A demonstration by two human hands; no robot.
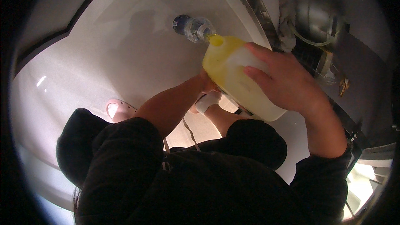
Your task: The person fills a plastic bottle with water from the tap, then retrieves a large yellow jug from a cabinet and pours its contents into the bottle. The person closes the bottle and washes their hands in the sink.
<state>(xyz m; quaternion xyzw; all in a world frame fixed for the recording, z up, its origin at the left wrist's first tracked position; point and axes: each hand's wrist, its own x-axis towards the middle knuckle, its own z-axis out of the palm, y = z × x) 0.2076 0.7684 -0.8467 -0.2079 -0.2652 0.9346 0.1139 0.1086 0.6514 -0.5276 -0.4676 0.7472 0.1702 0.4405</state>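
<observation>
A large translucent plastic jug (247, 81) is tilted, with yellow liquid collected toward its mouth. That mouth meets the neck of a clear plastic bottle (197, 28), whose far end shows dark blue; I cannot tell whether liquid is flowing. My right hand (281, 78) grips the jug's upper right side, thumb and fingers spread over it. Below the jug's left side, my left hand (207, 81) supports it and is partly hidden behind it. A strip of printed label shows along the jug's lower edge.
Pale floor (125, 53) surrounds the bottle. A pink clog (120, 110) and a white-socked foot (208, 101) are below my arms. On the right, beyond a dark edge (265, 21), are a metal vessel (317, 9) and a clear glass container (326, 71).
</observation>
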